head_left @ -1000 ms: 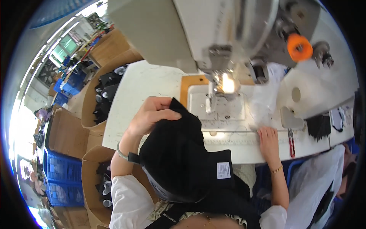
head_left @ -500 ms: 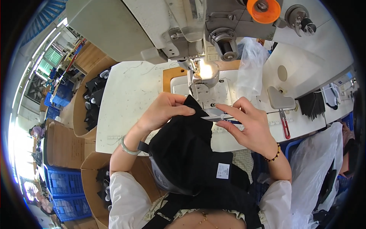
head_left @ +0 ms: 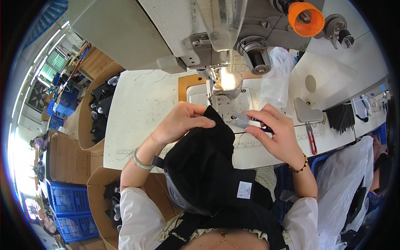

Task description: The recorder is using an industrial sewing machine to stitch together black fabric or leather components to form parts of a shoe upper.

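My left hand (head_left: 179,123) pinches the upper tip of a black fabric piece (head_left: 204,162) between thumb and fingers. The piece hangs down toward my lap; a curved dark grey panel (head_left: 178,196), a short strap and a white label (head_left: 244,190) show on it. In my right hand (head_left: 279,131) are small thread snips (head_left: 264,124) with dark handles, closed in by thumb and fingers. Their pale blades are smeared by motion and sit just right of the fabric edge, apart from it. Behind both hands is the sewing machine's lit needle area (head_left: 225,85).
The white machine table (head_left: 137,104) carries thread scraps. Red-handled snips (head_left: 311,139) lie at right beside a grey pad (head_left: 306,110). A clear plastic bag (head_left: 276,79) stands behind my right hand. Cardboard boxes (head_left: 71,158) and blue crates (head_left: 68,200) are at left.
The snips and my right hand have moved right, away from the fabric edge where the blades lay before. My left hand keeps its pinch, almost in place. The view has shifted slightly.
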A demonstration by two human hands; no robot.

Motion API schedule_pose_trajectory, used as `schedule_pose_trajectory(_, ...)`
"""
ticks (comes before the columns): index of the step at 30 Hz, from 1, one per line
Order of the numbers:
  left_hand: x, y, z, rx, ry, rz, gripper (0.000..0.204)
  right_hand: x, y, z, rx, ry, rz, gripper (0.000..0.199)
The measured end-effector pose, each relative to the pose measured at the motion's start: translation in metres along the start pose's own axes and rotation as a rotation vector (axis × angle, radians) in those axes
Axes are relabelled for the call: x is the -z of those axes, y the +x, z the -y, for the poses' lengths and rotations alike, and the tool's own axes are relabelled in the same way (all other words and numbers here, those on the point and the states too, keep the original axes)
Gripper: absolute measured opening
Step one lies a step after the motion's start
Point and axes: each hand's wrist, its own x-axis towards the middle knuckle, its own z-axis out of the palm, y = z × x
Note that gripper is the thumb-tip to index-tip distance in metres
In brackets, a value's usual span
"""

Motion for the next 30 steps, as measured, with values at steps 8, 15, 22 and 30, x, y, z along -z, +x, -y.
schedule_pose_trajectory(8,-0.005,0.001,-0.005,0.01,-0.108,0.018,0.014,-0.011,-0.001,-0.007,-0.061,0.221,0.137,0.028)
schedule_pose_trajectory(15,-0.003,0.001,-0.004,0.059,-0.151,0.049,0.014,-0.021,0.001,-0.024,-0.193,0.603,0.193,0.022)
schedule_pose_trajectory(22,-0.017,0.001,-0.004,-0.042,-0.34,0.024,0.021,-0.029,0.003,0.007,-0.337,0.612,0.267,0.013)
schedule_pose_trajectory(30,0.013,-0.059,-0.039,-0.063,0.526,-0.026,0.038,-0.027,0.004,0.014,-0.361,0.483,0.199,0.019)
